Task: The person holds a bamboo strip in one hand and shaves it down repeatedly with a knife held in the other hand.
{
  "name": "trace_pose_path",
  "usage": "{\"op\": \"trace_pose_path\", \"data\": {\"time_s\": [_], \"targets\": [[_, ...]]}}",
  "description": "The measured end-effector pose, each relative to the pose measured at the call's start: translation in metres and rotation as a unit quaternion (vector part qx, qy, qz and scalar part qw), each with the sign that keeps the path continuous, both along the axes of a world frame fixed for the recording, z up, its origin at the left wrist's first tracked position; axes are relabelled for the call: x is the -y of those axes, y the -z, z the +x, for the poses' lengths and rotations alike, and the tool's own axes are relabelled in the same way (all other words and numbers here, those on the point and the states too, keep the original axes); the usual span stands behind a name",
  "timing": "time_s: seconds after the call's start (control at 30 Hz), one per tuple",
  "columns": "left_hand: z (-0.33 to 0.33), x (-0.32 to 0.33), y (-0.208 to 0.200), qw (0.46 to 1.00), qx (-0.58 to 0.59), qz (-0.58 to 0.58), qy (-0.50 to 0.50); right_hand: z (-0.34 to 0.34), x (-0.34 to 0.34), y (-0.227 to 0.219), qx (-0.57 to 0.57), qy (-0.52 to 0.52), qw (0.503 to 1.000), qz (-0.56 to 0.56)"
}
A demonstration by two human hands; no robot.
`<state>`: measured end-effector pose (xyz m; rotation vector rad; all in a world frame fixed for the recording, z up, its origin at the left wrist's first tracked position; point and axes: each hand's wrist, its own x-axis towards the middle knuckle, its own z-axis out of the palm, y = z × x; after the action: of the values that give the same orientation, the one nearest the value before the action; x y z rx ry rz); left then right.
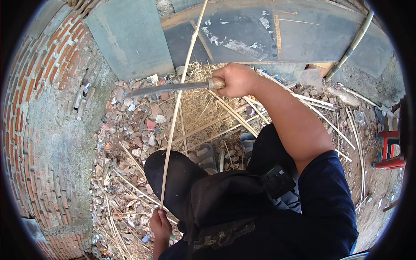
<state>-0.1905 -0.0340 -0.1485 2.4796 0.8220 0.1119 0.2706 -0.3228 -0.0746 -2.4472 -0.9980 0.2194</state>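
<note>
My right hand (pixel 238 80) is closed round the wooden handle of a long-bladed machete (pixel 169 88), held out level in front of me. Its blade points left and crosses a long, pale bamboo strip (pixel 177 110); whether the edge touches the strip, I cannot tell. The strip slants from the top of the view down over my left knee. At its near end, low on the left, my left hand (pixel 160 224) pinches it between thumb and fingers. Beneath the blade lies a heap of fine, straw-coloured shavings (pixel 203 104).
Split bamboo strips (pixel 236 113) lie across rubble (pixel 138 130) and around my sandalled feet (pixel 207 158). A brick wall (pixel 41 143) runs along the left; grey panels (pixel 242 37) stand ahead. A bamboo pole (pixel 351 45) leans at the far right, and a red stool (pixel 388 149) stands nearer.
</note>
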Motion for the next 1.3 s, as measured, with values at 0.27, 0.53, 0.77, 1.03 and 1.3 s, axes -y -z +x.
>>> {"op": "trace_pose_path", "data": {"time_s": [0.27, 0.53, 0.77, 1.03, 1.3], "targets": [[0.002, 0.005, 0.0, 0.994, -0.034, 0.105, 0.011, -0.018, -0.022, 0.003, 0.05, -0.081, 0.993, -0.071], [0.001, 0.001, 0.01, 0.979, -0.012, 0.2, 0.026, 0.004, -0.017, 0.029, -0.008, -0.038, 0.998, -0.048], [-0.008, -0.013, 0.025, 0.986, -0.021, 0.162, 0.031, -0.002, -0.024, 0.023, -0.036, -0.068, 0.997, -0.022], [-0.002, -0.008, 0.03, 0.988, 0.001, 0.149, 0.028, -0.005, -0.024, 0.02, -0.014, -0.03, 0.999, -0.011], [-0.004, -0.015, 0.03, 0.989, -0.002, 0.144, 0.026, 0.025, -0.004, 0.039, -0.076, 0.079, 0.994, -0.006]]}}
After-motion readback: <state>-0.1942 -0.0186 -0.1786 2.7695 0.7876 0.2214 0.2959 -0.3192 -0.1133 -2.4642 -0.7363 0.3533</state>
